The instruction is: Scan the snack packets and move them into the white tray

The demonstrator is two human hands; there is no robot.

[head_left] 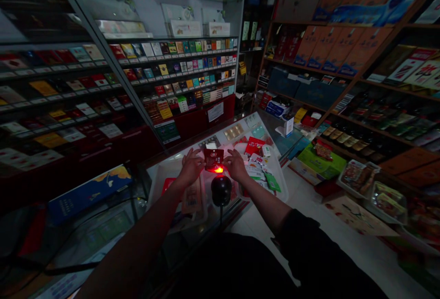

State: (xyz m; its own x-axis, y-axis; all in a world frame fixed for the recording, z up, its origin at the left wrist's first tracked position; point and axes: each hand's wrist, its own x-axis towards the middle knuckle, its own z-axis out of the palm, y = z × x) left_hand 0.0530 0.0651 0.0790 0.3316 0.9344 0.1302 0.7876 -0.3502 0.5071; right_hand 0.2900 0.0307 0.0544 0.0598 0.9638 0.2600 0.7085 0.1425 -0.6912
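Observation:
A small dark red pack is held over the glass counter, lit by a red glow from the black barcode scanner standing just in front of it. My left hand grips the pack's left edge with its fingers closed on it. My right hand holds the pack's right edge in the same way. Below and around the hands lie white trays with several small packets and cards.
A glass display case of shelved cigarette packs fills the left and back. Wooden shelves with cartons and bottles stand at the right. Snack trays and a green box sit on the right counter. A cable crosses the lower left.

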